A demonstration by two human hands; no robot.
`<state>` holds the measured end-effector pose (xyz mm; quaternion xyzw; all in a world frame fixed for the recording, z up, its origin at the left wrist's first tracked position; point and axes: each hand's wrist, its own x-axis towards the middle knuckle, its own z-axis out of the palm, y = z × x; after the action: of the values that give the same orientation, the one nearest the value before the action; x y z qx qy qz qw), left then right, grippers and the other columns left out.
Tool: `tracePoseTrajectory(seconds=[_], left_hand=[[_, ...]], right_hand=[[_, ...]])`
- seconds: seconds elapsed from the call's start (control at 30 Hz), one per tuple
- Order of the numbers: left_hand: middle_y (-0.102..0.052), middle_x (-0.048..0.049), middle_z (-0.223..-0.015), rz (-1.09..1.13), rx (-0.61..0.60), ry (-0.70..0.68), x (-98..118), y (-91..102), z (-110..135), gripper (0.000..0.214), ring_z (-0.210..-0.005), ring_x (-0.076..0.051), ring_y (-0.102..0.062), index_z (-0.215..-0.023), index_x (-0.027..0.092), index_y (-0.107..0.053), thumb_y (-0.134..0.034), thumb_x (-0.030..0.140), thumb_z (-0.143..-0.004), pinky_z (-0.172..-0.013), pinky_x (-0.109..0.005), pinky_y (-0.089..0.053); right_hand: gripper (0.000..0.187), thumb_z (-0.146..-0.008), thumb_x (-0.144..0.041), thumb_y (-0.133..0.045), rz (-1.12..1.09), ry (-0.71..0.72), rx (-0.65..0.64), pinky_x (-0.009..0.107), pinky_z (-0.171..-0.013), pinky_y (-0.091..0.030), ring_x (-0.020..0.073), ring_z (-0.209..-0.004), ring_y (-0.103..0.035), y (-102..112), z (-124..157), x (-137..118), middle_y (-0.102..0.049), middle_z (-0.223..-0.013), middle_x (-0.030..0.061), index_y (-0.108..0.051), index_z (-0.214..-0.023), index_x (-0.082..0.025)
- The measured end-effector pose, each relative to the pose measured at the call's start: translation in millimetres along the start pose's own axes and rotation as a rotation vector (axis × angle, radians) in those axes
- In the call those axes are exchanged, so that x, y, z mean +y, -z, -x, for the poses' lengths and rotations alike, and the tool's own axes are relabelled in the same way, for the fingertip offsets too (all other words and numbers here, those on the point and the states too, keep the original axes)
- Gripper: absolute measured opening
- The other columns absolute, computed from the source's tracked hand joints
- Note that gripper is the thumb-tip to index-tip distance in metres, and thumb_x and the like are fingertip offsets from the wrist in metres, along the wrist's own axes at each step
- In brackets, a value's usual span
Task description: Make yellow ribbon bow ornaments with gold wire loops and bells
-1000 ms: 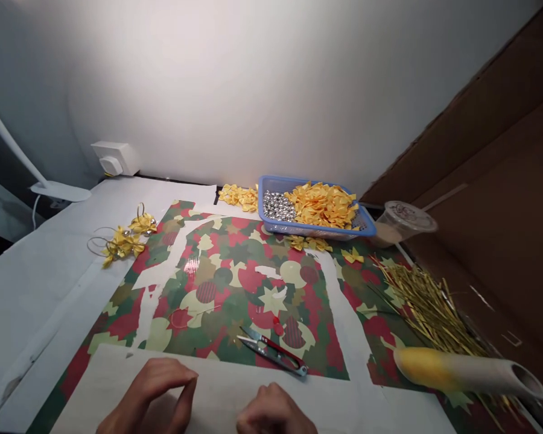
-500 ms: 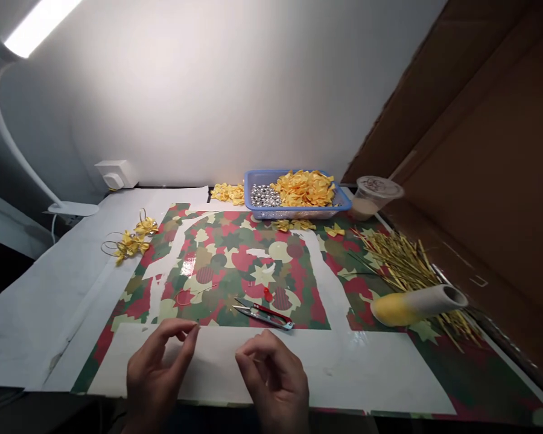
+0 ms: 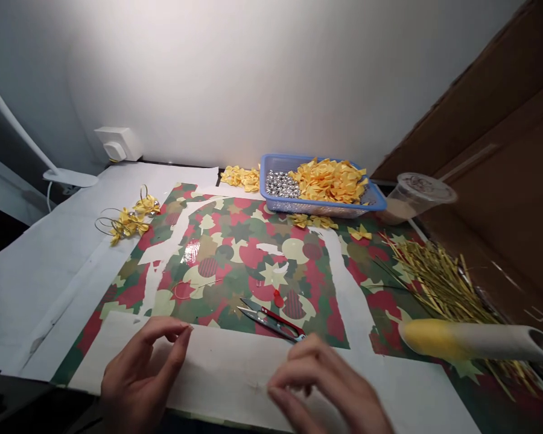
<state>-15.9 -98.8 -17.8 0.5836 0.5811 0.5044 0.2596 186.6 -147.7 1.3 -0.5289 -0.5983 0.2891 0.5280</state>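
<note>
My left hand point(image 3: 140, 371) hovers over the white strip at the table's front, thumb and index fingertip pinched together. Whatever is between them is too small to make out. To its right, my right hand point(image 3: 330, 386) is also closed in a pinch, slightly blurred, its contents unclear. Just beyond the right fingers lie red-handled thread snips point(image 3: 271, 320), their handle end partly covered by that hand. A small red piece point(image 3: 277, 298) sits behind the snips. A thin looped strand with a straight end point(image 3: 194, 289) rests on the patterned sheet point(image 3: 235, 271).
At the back stands a blue basket point(image 3: 326, 209) of yellow bows point(image 3: 330, 181) and silver bells point(image 3: 283, 184). More bows point(image 3: 241, 178) lie beside it. Wire rings with bows point(image 3: 129, 223) are at left. On the right are a lidded cup point(image 3: 419, 196), dry stems point(image 3: 438, 283) and a tube point(image 3: 479, 342).
My right hand has moved right, away from my left, and now overlaps the snips' end. The left keeps its pinch. The view has shifted, putting the lamp's head out of frame.
</note>
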Motion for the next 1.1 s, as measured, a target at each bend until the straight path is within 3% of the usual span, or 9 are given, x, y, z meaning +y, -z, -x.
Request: tracePoseTrajectory(seconds=[0.17,0.33,0.43,0.5,0.53,0.67,0.83,1.0,1.1], left_hand=[[-0.065,0.0002,-0.073,-0.010,-0.114,0.056,21.3,-9.0,-18.8,0.015,-0.069,-0.016,-0.061,-0.069,0.022,-0.065,-0.070,0.036,-0.073,-0.062,-0.024,-0.051],[-0.067,0.0023,-0.071,0.067,-0.351,-0.286,77.8,-36.7,-68.1,0.006,-0.068,-0.013,-0.062,-0.075,0.021,-0.067,-0.066,0.027,-0.078,-0.063,-0.022,-0.052],[-0.066,0.0024,-0.069,0.168,-0.645,-0.325,95.0,-56.6,-100.3,0.007,-0.064,-0.011,-0.062,-0.074,0.019,-0.067,-0.061,0.020,-0.078,-0.060,-0.020,-0.051],[-0.066,0.0011,-0.068,0.198,-0.885,-0.233,90.6,-66.7,-120.2,0.010,-0.063,-0.011,-0.063,-0.074,0.018,-0.066,-0.060,0.025,-0.079,-0.057,-0.021,-0.051],[-0.067,0.0003,-0.068,0.171,-0.922,-0.225,84.5,-70.1,-129.0,0.012,-0.064,-0.012,-0.063,-0.074,0.018,-0.066,-0.061,0.028,-0.078,-0.057,-0.022,-0.052],[-0.068,-0.0018,-0.070,-0.113,-0.831,-0.352,52.0,-73.2,-150.4,0.016,-0.064,-0.014,-0.063,-0.071,0.019,-0.065,-0.060,0.033,-0.078,-0.058,-0.024,-0.051],[-0.066,-0.0004,-0.065,-0.157,-0.761,-0.330,22.9,-67.3,-144.8,0.017,-0.060,-0.014,-0.062,-0.072,0.022,-0.062,-0.055,0.035,-0.080,-0.053,-0.023,-0.047],[-0.068,-0.0009,-0.071,-0.223,-0.643,-0.603,9.1,-62.5,-136.1,0.014,-0.060,-0.014,-0.059,-0.077,0.022,-0.062,-0.053,0.030,-0.082,-0.057,-0.025,-0.046],[-0.066,-0.0018,-0.069,-0.265,-0.631,-0.720,8.1,-62.0,-133.8,0.017,-0.062,-0.015,-0.060,-0.077,0.022,-0.063,-0.048,0.027,-0.085,-0.059,-0.026,-0.046]], right_hand=[[0.018,-0.087,-0.025,-0.054,0.308,-0.077,-0.192,0.025,-0.051,-0.044,0.0146,-0.056,-0.057,39.2,-57.1,11.4,-0.061,-0.065,0.0007,-0.061,-0.071,-0.022],[0.016,-0.082,-0.024,-0.055,0.287,-0.342,-0.348,0.026,-0.053,-0.045,0.0149,-0.053,-0.060,28.2,-94.1,42.5,-0.066,-0.062,0.0009,-0.059,-0.068,-0.019],[0.017,-0.081,-0.030,-0.057,0.195,-0.408,-0.349,0.027,-0.054,-0.047,0.0152,-0.054,-0.060,25.9,-95.2,51.9,-0.067,-0.064,0.0021,-0.059,-0.069,-0.018],[0.020,-0.083,-0.035,-0.056,0.125,-0.424,-0.347,0.026,-0.051,-0.046,0.0144,-0.051,-0.058,27.3,-91.9,54.4,-0.065,-0.062,0.0012,-0.057,-0.072,-0.019],[0.021,-0.084,-0.037,-0.055,0.103,-0.421,-0.342,0.026,-0.050,-0.045,0.0139,-0.050,-0.057,27.9,-90.2,55.2,-0.064,-0.062,0.0005,-0.057,-0.073,-0.019],[0.020,-0.088,-0.035,-0.048,0.133,-0.315,-0.288,0.024,-0.051,-0.042,0.0129,-0.055,-0.055,26.1,-87.7,58.2,-0.059,-0.065,-0.0011,-0.054,-0.076,-0.020],[0.019,-0.093,-0.031,-0.040,0.222,-0.242,-0.243,0.023,-0.051,-0.038,0.0117,-0.055,-0.049,23.7,-89.4,64.5,-0.053,-0.066,-0.0027,-0.049,-0.080,-0.021],[0.015,-0.093,-0.031,-0.041,0.250,-0.265,-0.243,0.023,-0.052,-0.041,0.0130,-0.058,-0.052,30.1,-88.6,69.4,-0.055,-0.067,-0.0014,-0.050,-0.086,-0.021],[0.012,-0.093,-0.027,-0.042,0.384,-0.175,-0.206,0.024,-0.051,-0.041,0.0130,-0.055,-0.051,31.5,-86.8,70.2,-0.054,-0.071,-0.0010,-0.050,-0.099,-0.021]])
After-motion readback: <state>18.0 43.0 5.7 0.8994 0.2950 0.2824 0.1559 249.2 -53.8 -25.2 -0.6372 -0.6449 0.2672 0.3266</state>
